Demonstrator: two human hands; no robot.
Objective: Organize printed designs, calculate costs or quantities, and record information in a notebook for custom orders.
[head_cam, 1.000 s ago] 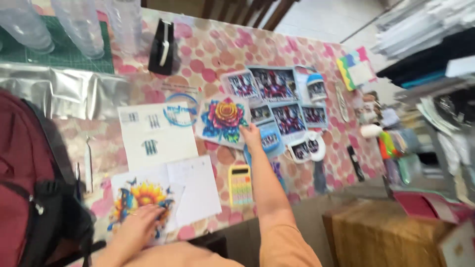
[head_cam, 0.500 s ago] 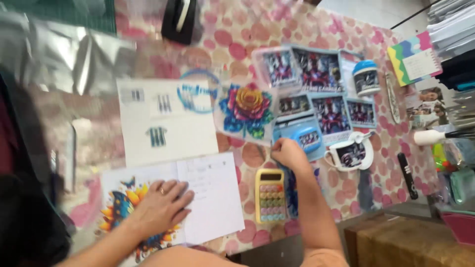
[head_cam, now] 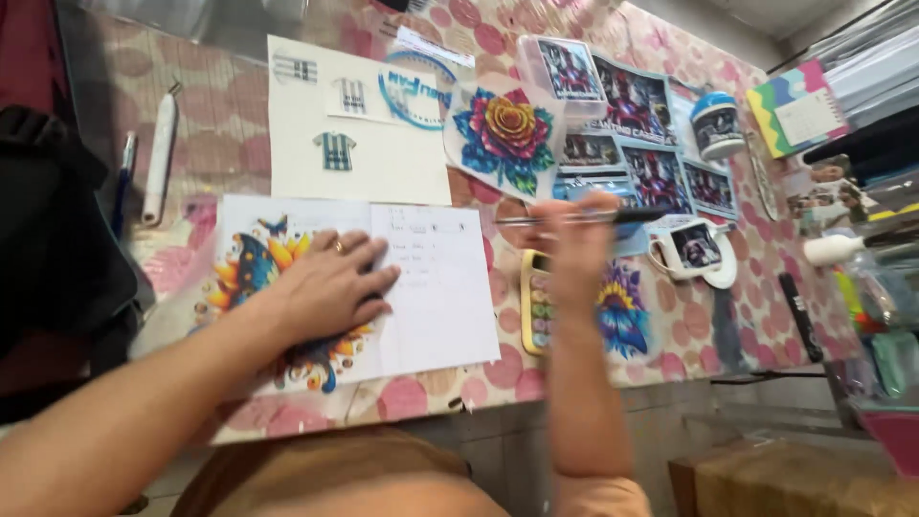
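Best done by keeping the white handwritten note sheet (head_cam: 436,287) pinned flat under a steady palm while bringing the pen tip down onto it, wrist low, so the lines stay legible and the paper does not slide over the colourful butterfly-and-sunflower print (head_cam: 258,278) beneath.

Nearest: left hand (head_cam: 325,287) spread flat, fingers unclenched and pressing on the print and the left edge of the note sheet, grasping nothing, a ring on one finger. Just beyond: right hand (head_cam: 574,254) raised above the table edge, fingers closed around a slim dark pen with a silver barrel (head_cam: 584,217), held roughly level and clear of the paper, tip pointing left. Under that hand: yellow pocket calculator with pastel keys (head_cam: 536,306), beside a blue-and-purple flower print (head_cam: 622,311).

Further back on the pink-spotted tablecloth (head_cam: 220,144): cream sheet with small striped shirt designs (head_cam: 345,144), a rose print in blue and orange (head_cam: 505,136), dark photo sheets (head_cam: 632,101), a white printed mug cut-out (head_cam: 694,251), and a small blue-lidded jar (head_cam: 718,123). Far left: white marker (head_cam: 158,158) lying apart.
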